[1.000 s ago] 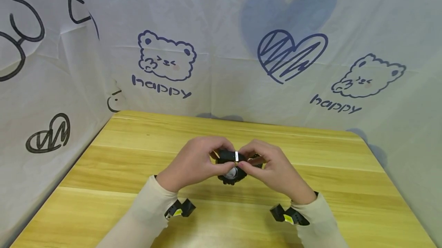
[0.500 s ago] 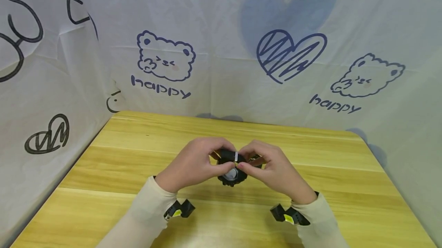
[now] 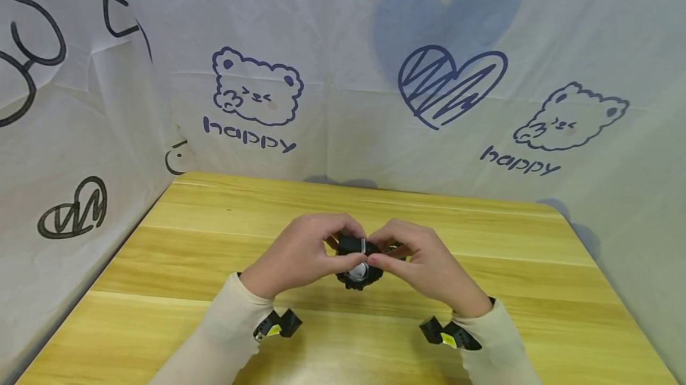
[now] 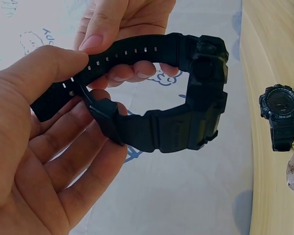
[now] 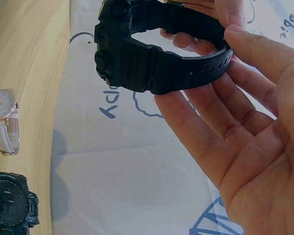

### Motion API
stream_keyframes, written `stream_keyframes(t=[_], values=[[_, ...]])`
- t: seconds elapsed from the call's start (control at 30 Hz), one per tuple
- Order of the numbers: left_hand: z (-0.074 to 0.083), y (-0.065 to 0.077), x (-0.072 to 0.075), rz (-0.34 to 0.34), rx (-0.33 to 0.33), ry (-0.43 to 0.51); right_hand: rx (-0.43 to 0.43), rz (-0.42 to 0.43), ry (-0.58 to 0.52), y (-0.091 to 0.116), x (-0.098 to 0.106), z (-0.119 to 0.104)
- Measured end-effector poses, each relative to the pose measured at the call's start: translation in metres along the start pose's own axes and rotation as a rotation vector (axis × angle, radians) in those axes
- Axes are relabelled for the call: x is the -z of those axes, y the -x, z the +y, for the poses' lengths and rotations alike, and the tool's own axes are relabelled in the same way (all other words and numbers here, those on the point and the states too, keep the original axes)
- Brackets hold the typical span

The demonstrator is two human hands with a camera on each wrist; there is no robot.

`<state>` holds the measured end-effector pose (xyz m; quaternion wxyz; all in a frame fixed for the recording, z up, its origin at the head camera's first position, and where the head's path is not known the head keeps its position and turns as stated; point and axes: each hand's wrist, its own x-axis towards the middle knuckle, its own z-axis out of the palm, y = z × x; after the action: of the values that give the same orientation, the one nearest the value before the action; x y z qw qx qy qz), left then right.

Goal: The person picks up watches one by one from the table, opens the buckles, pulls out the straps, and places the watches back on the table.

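Both hands hold a black wristwatch (image 3: 351,245) up over the table, its strap bent into a loop. My left hand (image 3: 305,251) pinches the strap ends near the buckle, the thumb on the hole-punched strap (image 4: 137,50) and fingers under it. From the other side, my right hand (image 3: 420,257) pinches the strap between thumb and fingers. In the left wrist view the chunky watch case (image 4: 206,93) stands away from the fingers. A narrow silvery strip (image 3: 363,246) shows across the strap between the hands. The fingers partly hide the buckle.
On the wooden table (image 3: 214,254), a second black digital watch (image 4: 281,105) and a watch with a whitish strap (image 5: 4,115) lie beyond the hands. White printed cloth (image 3: 332,75) hangs behind the table and along its left side.
The silvery strip on the strap has shifted slightly left, and the right fingertips have moved a little with it. Otherwise both hands keep nearly the same place.
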<state>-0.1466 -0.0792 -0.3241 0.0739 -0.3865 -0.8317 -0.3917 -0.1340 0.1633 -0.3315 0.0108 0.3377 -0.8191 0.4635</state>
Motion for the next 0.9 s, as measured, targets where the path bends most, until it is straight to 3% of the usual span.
stream_keyframes(t=[0.4, 0.9], values=[[0.0002, 0.0016, 0.0013, 0.010, -0.003, -0.028, 0.006, -0.010, 0.000, -0.0009, -0.0013, 0.0015], [-0.0021, 0.0010, 0.0021, 0.015, 0.051, 0.007, -0.016, -0.009, 0.041, -0.0015, 0.0006, 0.0038]])
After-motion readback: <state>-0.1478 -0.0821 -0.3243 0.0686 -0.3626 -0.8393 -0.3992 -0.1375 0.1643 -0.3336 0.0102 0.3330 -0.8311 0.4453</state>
